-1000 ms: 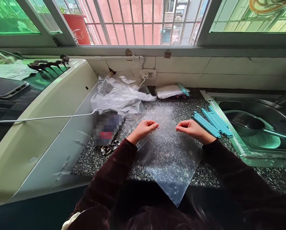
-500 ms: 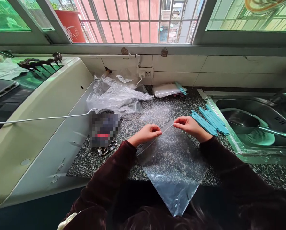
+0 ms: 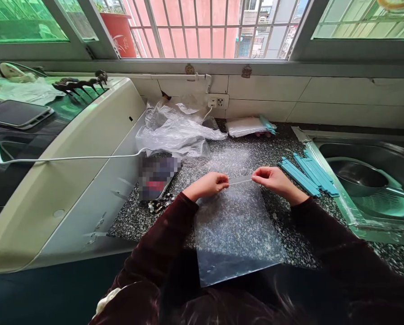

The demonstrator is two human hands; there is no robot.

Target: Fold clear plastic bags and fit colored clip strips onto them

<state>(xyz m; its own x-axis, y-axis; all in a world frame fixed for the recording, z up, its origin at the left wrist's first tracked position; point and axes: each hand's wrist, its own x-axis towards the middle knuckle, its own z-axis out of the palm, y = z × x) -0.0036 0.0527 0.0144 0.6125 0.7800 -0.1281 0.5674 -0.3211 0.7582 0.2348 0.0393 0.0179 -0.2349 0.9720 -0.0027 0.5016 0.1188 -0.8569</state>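
Observation:
A clear plastic bag (image 3: 239,230) hangs from both hands over the speckled countertop (image 3: 130,221), its lower edge past the counter's front. My left hand (image 3: 210,185) pinches the top edge near its left end, fingers closed. With thumb and forefinger, my right hand (image 3: 272,180) grips the same edge at the right. Between the two hands the edge runs nearly straight. Right of my right hand lie several flat turquoise strips (image 3: 306,174) in a loose pile. The bag is see-through, and nothing shows inside it.
A crumpled clear plastic sheet (image 3: 178,131) lies at the back left, beside a stack of clear bags (image 3: 244,127). A phone (image 3: 159,178), blurred out, rests left of my left hand. The steel sink (image 3: 344,212) with a pan (image 3: 360,174) is at right. A white cable (image 3: 80,158) crosses the left side.
The bag has turned from a corner-down diamond to hanging nearly square. Both hands now hold its top edge, level and spread apart. The camera view has shifted slightly.

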